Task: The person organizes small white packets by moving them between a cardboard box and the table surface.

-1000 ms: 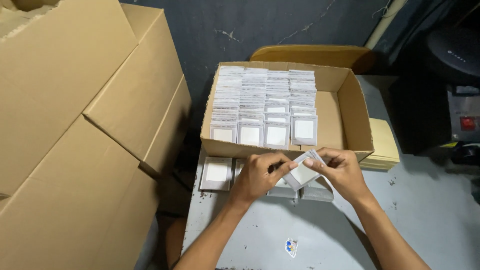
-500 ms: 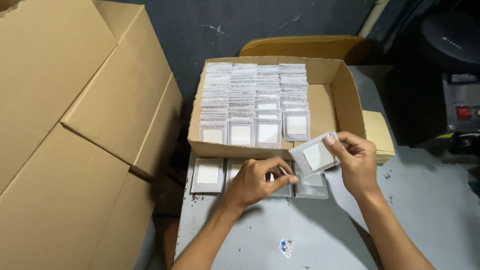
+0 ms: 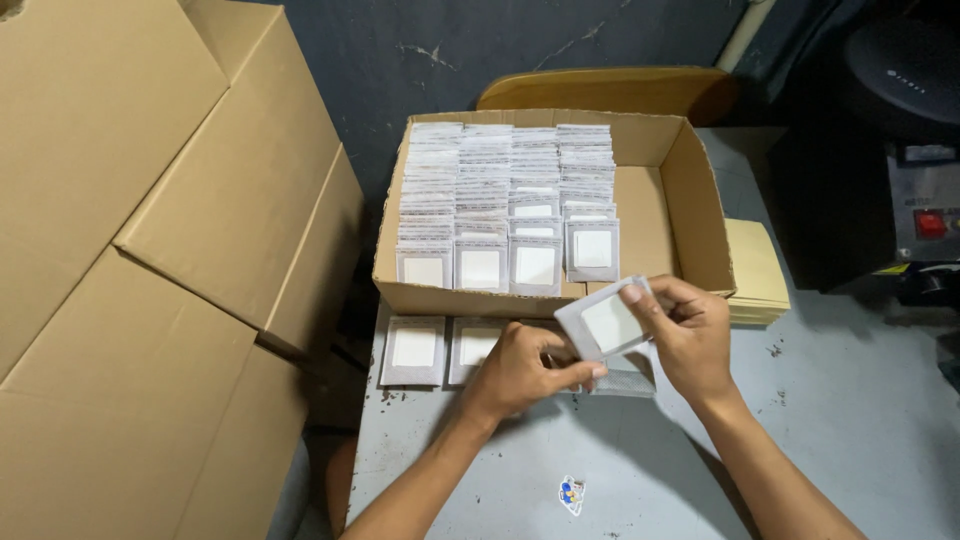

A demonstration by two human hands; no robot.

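Note:
Both hands hold a small square grey-framed packet with a white centre, just in front of an open cardboard box. My right hand grips its right edge with thumb and fingers. My left hand pinches its lower left corner. The box holds several rows of the same packets standing on edge. More packets lie flat on the grey table under my hands.
Large stacked cardboard cartons fill the left side. A stack of yellow sheets lies right of the box. A dark machine with a red button stands at far right. A wooden chair back is behind the box. A small sticker lies on the table.
My right hand lifted one packet off the table and raised it toward the box. My left hand followed and now grips its lower corner.

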